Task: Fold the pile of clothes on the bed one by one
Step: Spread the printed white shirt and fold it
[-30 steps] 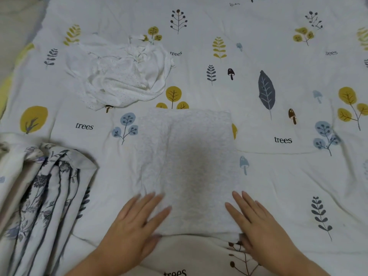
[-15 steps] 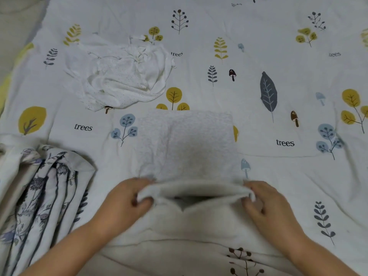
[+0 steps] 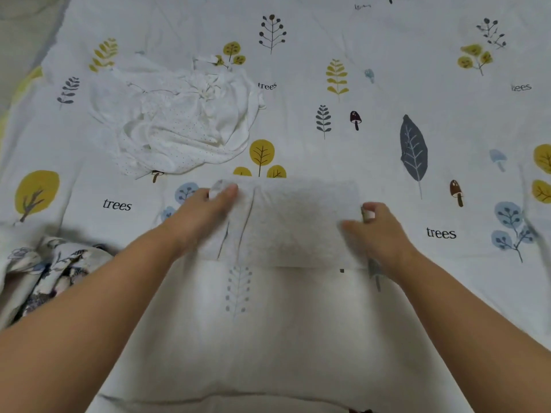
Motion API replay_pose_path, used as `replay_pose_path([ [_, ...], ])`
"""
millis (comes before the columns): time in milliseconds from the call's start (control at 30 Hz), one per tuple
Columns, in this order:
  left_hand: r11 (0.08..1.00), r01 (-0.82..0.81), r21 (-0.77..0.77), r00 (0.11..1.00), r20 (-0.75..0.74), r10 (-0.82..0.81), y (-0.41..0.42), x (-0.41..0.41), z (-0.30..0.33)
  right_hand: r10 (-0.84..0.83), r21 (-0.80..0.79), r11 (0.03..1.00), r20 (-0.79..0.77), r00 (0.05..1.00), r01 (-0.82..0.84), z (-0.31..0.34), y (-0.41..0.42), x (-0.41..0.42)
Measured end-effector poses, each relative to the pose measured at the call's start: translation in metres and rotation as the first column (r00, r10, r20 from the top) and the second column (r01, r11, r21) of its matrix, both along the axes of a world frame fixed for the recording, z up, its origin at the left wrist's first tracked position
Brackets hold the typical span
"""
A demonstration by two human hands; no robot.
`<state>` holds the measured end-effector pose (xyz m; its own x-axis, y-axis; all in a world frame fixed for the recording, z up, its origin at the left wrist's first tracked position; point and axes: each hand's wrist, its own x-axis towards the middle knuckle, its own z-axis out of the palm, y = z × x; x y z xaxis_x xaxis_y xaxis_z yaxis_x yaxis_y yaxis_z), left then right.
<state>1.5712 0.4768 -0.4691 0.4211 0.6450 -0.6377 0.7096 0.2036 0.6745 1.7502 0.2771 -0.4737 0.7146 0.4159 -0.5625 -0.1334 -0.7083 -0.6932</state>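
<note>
A pale grey fleecy cloth (image 3: 295, 222) lies folded into a short wide rectangle in the middle of the bed. My left hand (image 3: 202, 217) pinches its far left corner. My right hand (image 3: 371, 228) grips its right edge, the fingers curled on the fabric. Both arms reach forward over the sheet. A crumpled white dotted garment (image 3: 179, 123) lies unfolded at the far left, apart from both hands.
The bed sheet (image 3: 417, 70) is white with printed trees, leaves and mushrooms. A bunched floral blue-and-white fabric (image 3: 38, 272) lies at the near left edge. The bed's left edge and floor show at the top left.
My hands first pressed flat on the cloth's near edge, then gripped it and carried it away from me, folding the cloth in half onto its far edge.
</note>
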Motion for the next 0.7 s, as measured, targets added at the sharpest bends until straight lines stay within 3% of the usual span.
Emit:
replay_pose_path([
  [100,0.98,-0.006,0.197,0.999,0.041,-0.002,-0.007,-0.005,-0.008,0.048,-0.056,0.998,0.145,0.988,-0.041,-0.011,-0.003,-0.002],
  [233,0.912,-0.263,0.315,0.964,0.135,0.231,0.005,0.005,-0.014,-0.172,0.109,0.983,0.257,0.951,0.148,-0.015,0.001,0.008],
  [367,0.746,-0.3,0.595,0.934,0.023,0.357,0.005,0.014,-0.017,-0.112,-0.057,0.989,0.284,0.952,0.133,-0.022,0.013,0.008],
  [400,0.674,-0.259,0.692,0.954,0.071,0.293,-0.001,0.016,-0.015,-0.077,-0.117,0.986,0.315,0.946,0.12,-0.023,0.016,0.005],
  [467,0.474,-0.056,0.879,0.992,0.104,-0.075,-0.017,0.023,-0.012,0.061,-0.204,0.978,0.49,0.869,0.047,-0.021,0.024,-0.007],
  [533,0.204,0.265,0.942,0.879,-0.149,-0.453,-0.031,0.028,-0.022,0.319,-0.301,0.941,0.64,0.699,-0.153,-0.026,0.03,-0.019],
  [567,0.131,0.45,0.883,0.778,-0.316,-0.543,-0.035,0.029,-0.029,0.472,-0.376,0.881,0.642,0.604,-0.288,-0.031,0.032,-0.023],
  [633,0.168,0.694,0.7,0.648,-0.507,-0.568,-0.031,0.026,-0.046,0.684,-0.513,0.729,0.527,0.504,-0.454,-0.045,0.03,-0.023],
  [700,0.315,0.712,0.627,0.688,-0.535,-0.49,-0.018,0.017,-0.065,0.711,-0.574,0.684,0.386,0.588,-0.45,-0.057,0.022,-0.011],
])
